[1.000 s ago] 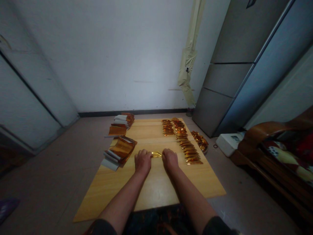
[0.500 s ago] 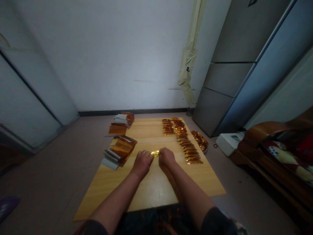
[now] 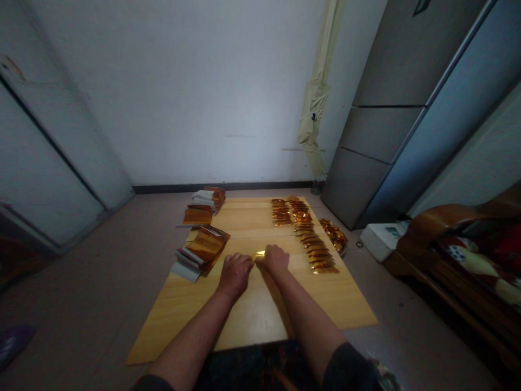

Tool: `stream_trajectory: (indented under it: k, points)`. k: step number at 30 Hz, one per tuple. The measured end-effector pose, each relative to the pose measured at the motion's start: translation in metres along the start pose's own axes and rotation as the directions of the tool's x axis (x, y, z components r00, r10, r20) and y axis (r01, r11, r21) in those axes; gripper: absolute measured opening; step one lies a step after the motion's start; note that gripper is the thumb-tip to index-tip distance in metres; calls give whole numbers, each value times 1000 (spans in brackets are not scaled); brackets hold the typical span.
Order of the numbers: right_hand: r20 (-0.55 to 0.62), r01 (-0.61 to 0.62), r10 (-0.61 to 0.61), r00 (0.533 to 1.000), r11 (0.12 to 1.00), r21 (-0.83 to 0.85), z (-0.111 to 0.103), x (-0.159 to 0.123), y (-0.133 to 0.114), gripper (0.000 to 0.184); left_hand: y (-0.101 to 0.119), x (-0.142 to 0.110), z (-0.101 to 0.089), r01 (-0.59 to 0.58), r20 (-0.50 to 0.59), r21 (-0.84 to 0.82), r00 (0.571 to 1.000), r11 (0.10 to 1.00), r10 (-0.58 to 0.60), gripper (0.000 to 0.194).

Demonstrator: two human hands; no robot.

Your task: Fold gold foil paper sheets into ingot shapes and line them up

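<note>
A small shiny gold foil piece (image 3: 259, 254) lies on the wooden board (image 3: 260, 309), pinched between both hands. My left hand (image 3: 233, 273) is closed on its near left edge. My right hand (image 3: 275, 257) is closed on its right edge, knuckles up. Most of the foil is hidden under the fingers. A row of folded gold foil pieces (image 3: 313, 250) runs along the board's right side, just right of my right hand. A stack of gold foil sheets (image 3: 201, 250) with white backing lies to the left of my left hand.
More gold sheet stacks (image 3: 203, 206) sit at the board's far left. A heap of gold pieces (image 3: 334, 234) lies off the right edge. A grey refrigerator (image 3: 391, 125), a white box (image 3: 380, 239) and a wooden chair (image 3: 459, 244) stand to the right.
Both hands have drawn closer together over the foil piece and shifted slightly forward. Less of the foil shows between them now.
</note>
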State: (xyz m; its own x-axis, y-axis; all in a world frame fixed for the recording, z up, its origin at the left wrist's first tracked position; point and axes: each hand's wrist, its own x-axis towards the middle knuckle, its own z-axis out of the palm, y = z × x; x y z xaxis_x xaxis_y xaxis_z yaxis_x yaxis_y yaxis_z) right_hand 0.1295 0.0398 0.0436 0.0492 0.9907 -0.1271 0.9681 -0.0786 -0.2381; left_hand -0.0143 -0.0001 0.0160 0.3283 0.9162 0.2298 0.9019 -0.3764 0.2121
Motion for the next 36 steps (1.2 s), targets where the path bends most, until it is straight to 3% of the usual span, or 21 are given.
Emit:
stream_trajectory:
  k: [15,24,36]
  points:
    - [41,38,-42,998,995,96,-9,5,21,25,2,-1,-5,19,16,-4,1000,1000,-19,28]
    - [23,64,-67,998,993,99,-8,11,35,25,2,-1,-3,47,22,-44,999,998,-46,28]
    - [24,53,-56,998,990,130,-8,10,32,23,1,-1,-3,0,-6,-8,1000,1000,0,28]
